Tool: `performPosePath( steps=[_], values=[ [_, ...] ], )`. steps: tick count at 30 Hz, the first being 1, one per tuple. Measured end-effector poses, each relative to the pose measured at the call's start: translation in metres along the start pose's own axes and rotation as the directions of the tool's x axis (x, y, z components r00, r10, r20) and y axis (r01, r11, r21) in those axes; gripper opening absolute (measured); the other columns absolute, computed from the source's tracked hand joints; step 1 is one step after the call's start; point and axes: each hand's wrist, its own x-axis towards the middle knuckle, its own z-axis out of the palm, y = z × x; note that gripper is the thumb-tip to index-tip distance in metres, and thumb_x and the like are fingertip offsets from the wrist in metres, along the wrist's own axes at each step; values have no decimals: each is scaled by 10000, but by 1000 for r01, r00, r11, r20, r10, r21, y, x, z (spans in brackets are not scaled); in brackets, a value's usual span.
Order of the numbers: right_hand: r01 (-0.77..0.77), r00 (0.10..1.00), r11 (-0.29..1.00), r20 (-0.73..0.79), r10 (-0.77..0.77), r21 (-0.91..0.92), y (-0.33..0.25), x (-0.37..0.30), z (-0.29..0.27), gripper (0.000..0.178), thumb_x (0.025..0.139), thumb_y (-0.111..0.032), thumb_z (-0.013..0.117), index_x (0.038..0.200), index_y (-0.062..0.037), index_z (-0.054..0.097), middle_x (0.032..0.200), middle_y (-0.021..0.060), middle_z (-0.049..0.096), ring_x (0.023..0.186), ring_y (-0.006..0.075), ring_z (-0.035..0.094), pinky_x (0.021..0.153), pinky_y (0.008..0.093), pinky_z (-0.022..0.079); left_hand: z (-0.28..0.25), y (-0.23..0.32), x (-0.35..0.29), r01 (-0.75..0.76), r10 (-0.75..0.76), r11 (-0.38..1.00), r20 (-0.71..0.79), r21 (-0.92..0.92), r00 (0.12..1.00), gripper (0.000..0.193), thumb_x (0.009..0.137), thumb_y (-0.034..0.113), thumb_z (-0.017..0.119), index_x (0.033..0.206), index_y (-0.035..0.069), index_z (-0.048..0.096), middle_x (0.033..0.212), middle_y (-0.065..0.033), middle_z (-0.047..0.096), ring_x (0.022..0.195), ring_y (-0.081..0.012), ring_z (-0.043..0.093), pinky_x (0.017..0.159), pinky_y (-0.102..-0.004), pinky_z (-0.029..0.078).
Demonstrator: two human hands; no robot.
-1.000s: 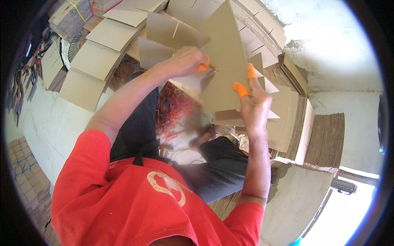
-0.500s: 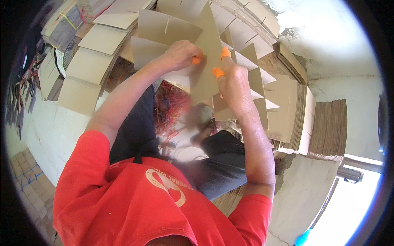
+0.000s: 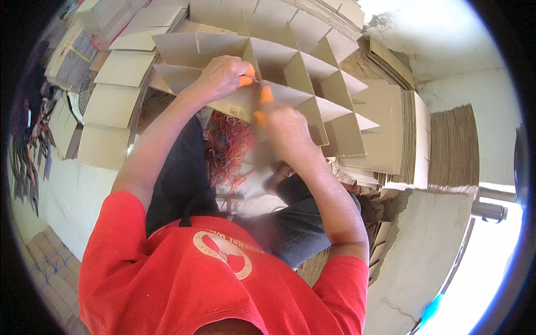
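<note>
A half-open grid of slotted cardboard divider strips [image 3: 296, 72] stands in front of me, its strips crossing to form square cells. My left hand [image 3: 220, 78] is closed, thumb and finger pinching at a crossing strip near the grid's near left side. Orange covers sit on the fingertips of both hands. Just to the right and nearer to me, my right hand [image 3: 286, 128] grips the near end of a cardboard strip [image 3: 257, 103], seen almost edge-on and slightly blurred. Part of that strip is hidden behind my fingers.
Stacks of slotted cardboard sheets [image 3: 117, 100] lie at the left. More stacked cardboard [image 3: 452, 148] stands on the right, by a wall. Red stringy scraps [image 3: 226, 148] lie below the grid, between my legs. A bright opening [image 3: 480, 268] is at the lower right.
The strip in my hands, broad side showing before, now stands nearly edge-on among the crossing strips. My right hand has moved left and nearer to me; my left hand moved slightly left.
</note>
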Motion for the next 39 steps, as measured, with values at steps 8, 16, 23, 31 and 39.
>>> performPosePath(
  steps=[8,16,23,31,39],
  values=[
    [-621,687,764,-590,425,-173,170,-90,-44,587,847,-269,698,1353,-93,459,1105,146,623,1008,320,612,801,464,508,-13,19,-2,-196,147,919,162,342,976,687,722,56,728,1359,77,472,1352,-94,527,1288,-254,453,1017,-394,401],
    [-865,459,318,-355,814,-388,258,-164,-15,753,761,-431,760,1324,-39,448,1279,127,506,1188,302,469,912,500,401,-8,19,3,-89,30,941,184,326,982,719,723,96,743,1381,64,454,1417,-106,476,1359,-252,378,1090,-392,323],
    [-928,371,346,-432,822,-138,284,-170,-38,343,837,-208,688,1117,-50,567,1094,148,623,1071,294,580,843,450,467,-25,-4,-16,33,-32,970,-6,240,999,705,719,125,767,1371,109,499,1394,-127,505,1304,-299,446,1091,-403,337],
    [-746,562,659,-618,550,-93,206,-144,-107,320,955,-129,508,1250,-127,385,796,192,685,606,363,656,494,484,472,-59,-35,-53,149,-95,930,-172,335,980,562,700,156,793,1235,121,625,1192,-107,627,1146,-303,542,1008,-397,400],
    [-129,545,886,-715,439,446,33,-51,-160,429,838,-35,699,1257,-84,618,1184,61,674,772,57,627,502,194,506,-64,-53,-67,232,-202,944,-146,235,969,335,686,162,788,1009,113,711,947,-95,638,1004,-288,536,950,-395,402]
  ],
)
